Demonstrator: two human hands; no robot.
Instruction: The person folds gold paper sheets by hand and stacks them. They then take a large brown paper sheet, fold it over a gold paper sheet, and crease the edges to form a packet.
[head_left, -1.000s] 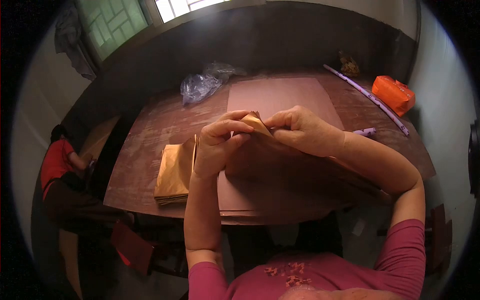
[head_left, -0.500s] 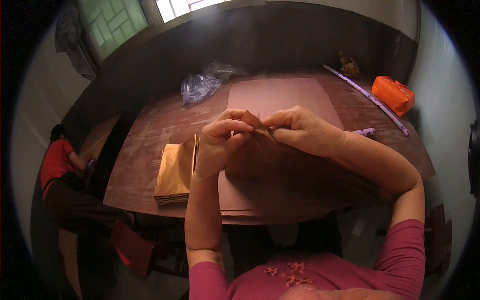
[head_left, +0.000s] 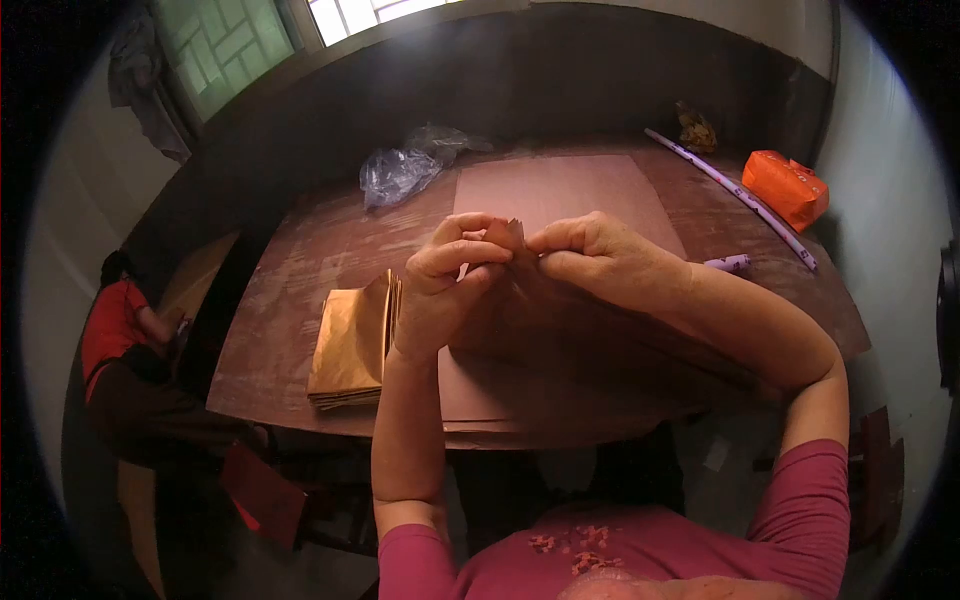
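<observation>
- Left hand (head_left: 445, 285) and right hand (head_left: 600, 260): both pinched closed on the top corner of the brown paper sheet (head_left: 560, 335), equally near it.
- Sheet: slopes from the corner down toward the person, above the table (head_left: 290, 270).

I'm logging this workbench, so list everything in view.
brown paper: one, dull brown, held up over the table's near edge
folded sheets: one stack, golden tan, table's left side
flat sheet: one, brown, table's far middle
plastic bag: one, clear, far left
packet: one, orange, far right
long stick: one, pale purple, far right
table: one, dark brown wood
other person: one, red top, left of table
left hand: fingers pinch the brown paper's top corner
right hand: fingers pinch the same corner
</observation>
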